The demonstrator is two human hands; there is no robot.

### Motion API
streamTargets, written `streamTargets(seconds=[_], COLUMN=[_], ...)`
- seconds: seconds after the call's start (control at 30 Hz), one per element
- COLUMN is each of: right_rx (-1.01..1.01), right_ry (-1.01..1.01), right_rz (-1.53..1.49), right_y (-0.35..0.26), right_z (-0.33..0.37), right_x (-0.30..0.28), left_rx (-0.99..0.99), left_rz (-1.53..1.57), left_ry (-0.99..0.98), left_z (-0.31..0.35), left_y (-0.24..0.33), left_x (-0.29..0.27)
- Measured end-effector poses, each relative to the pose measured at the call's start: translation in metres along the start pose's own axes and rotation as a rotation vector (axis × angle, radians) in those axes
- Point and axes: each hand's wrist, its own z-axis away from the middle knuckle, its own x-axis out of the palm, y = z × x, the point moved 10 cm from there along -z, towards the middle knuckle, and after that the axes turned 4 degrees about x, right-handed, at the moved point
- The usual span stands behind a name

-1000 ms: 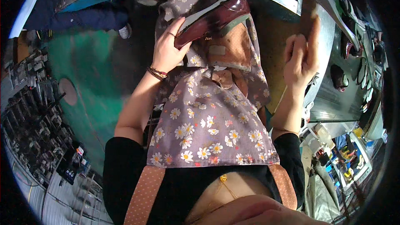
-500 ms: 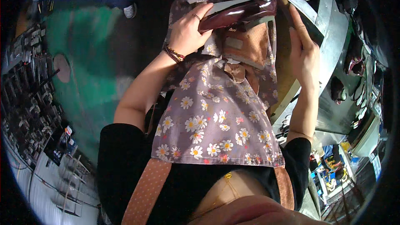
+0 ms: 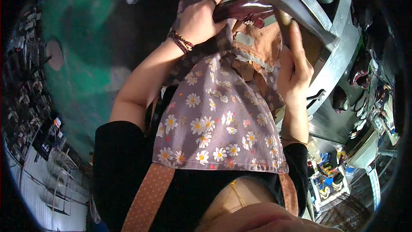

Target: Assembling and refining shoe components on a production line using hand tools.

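My left hand (image 3: 198, 20) is wrapped round one end of a glossy dark red shoe (image 3: 240, 10), held above my lap. A small shiny ornament shows on its lower side. Against the shoe's right end lies a long, curved grey piece (image 3: 298, 10), smeared by motion; what it is I cannot make out. My right hand (image 3: 296, 66) is raised to the right of the shoe. Its fingers stretch up, tips close beneath the grey piece, and whether they touch it cannot be told. Under the shoe is a brown pocket (image 3: 259, 45) on my flowered apron (image 3: 219, 120).
A curved metal rim (image 3: 328, 75) borders a dark surface at the right, where several dark red shoes (image 3: 359, 78) lie. Further right stands a rack (image 3: 328, 184) of colourful items. Green floor (image 3: 86, 47) and crowded shelving (image 3: 30, 81) are on the left.
The shoe has shifted slightly right, with my left hand on it. My right hand has moved left toward the shoe. The grey curved piece now swings lower and reaches further to the right.
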Motion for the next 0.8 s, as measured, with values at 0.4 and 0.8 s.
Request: streamTargets(seconds=[0.4, 0.8], right_rx=[-0.204, 0.107], right_ry=[-0.019, 0.005], right_rz=[0.161, -0.066], right_y=[-0.021, 0.055], right_z=[0.005, 0.006], right_x=[0.015, 0.023], left_rx=[0.103, -0.145], left_rz=[-0.147, 0.015], left_ry=[0.025, -0.181], left_z=[-0.005, -0.01], left_y=[-0.008, -0.024], left_x=[0.016, 0.014])
